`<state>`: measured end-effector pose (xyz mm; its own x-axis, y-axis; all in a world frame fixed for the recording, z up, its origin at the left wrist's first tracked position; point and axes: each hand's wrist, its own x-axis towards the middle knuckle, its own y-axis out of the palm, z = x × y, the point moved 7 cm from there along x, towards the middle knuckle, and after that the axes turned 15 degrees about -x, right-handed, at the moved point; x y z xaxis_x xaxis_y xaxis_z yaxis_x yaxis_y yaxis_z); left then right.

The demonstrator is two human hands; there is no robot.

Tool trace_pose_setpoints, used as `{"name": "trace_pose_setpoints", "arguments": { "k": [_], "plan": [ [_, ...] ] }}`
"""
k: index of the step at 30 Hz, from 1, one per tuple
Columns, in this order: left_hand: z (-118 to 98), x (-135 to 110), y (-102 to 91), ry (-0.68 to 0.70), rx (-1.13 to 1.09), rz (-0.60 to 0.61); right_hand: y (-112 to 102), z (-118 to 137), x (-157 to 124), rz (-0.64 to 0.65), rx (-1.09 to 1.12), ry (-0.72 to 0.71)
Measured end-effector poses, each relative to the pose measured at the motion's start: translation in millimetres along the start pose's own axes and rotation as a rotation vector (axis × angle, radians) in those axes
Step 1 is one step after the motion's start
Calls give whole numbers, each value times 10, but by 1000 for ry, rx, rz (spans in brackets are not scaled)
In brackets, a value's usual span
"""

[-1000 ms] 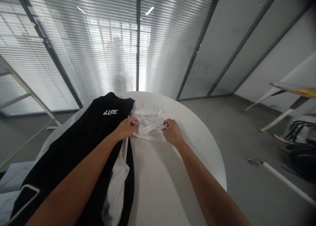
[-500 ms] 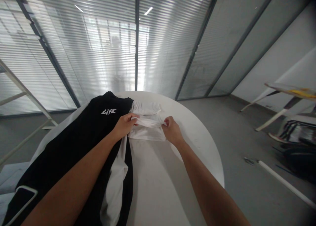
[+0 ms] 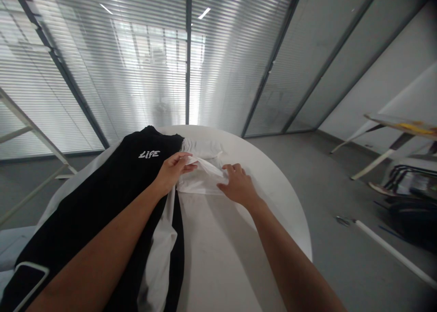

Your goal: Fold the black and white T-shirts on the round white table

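On the round white table (image 3: 218, 248) lies a black garment (image 3: 102, 189) with white lettering near its top and white side panels. A thin white cloth (image 3: 201, 183) is bunched in folds at its right edge; whether it belongs to the garment I cannot tell. My left hand (image 3: 172, 170) pinches a raised fold of this cloth between thumb and fingers. At the cloth's right end my right hand (image 3: 237, 182) has its thumb and fingers apart, right beside the fabric.
Behind the table stands a glass partition with blinds (image 3: 153, 75). A white metal frame (image 3: 37, 134) is at the left. On the floor at right are a white pole (image 3: 392, 248), a dark bag (image 3: 409, 221) and a table with yellow things (image 3: 409, 128).
My right hand has let go of the cloth's right end and spread its fingers. The raised fold now slants down toward the right, with my left hand still holding its left end.
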<state>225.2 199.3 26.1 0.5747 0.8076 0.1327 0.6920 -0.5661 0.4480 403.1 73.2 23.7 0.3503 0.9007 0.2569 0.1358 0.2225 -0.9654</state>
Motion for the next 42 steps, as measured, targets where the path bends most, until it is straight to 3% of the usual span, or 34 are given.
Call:
{"name": "trace_pose_setpoints", "arguments": {
  "k": [4,7,12,17,21,30,35,39,42],
  "plan": [
    [-14,-61,148,-78,-92,90,32,165,3,-56,-62,101],
    [-63,-76,142,-80,-111,92,-17,196,21,-86,-84,115],
    [-99,-22,-66,-61,-127,-23,-77,87,-8,23,-8,18],
    [-86,-5,-221,-22,53,-138,-128,-62,-16,89,62,-32],
    [-103,-24,-195,-11,133,-98,-112,-63,-25,138,45,-54],
    [-106,-37,-84,-61,-47,7,-51,291,-124,124,-71,-205],
    [-176,-8,-215,-38,221,-3,-9,202,-99,248,-58,-291],
    [-52,-8,-277,-183,606,138,-17,98,-102,271,-33,-314],
    [52,-20,-314,-278,740,242,18,-20,-111,324,-73,-273]
  ]
}}
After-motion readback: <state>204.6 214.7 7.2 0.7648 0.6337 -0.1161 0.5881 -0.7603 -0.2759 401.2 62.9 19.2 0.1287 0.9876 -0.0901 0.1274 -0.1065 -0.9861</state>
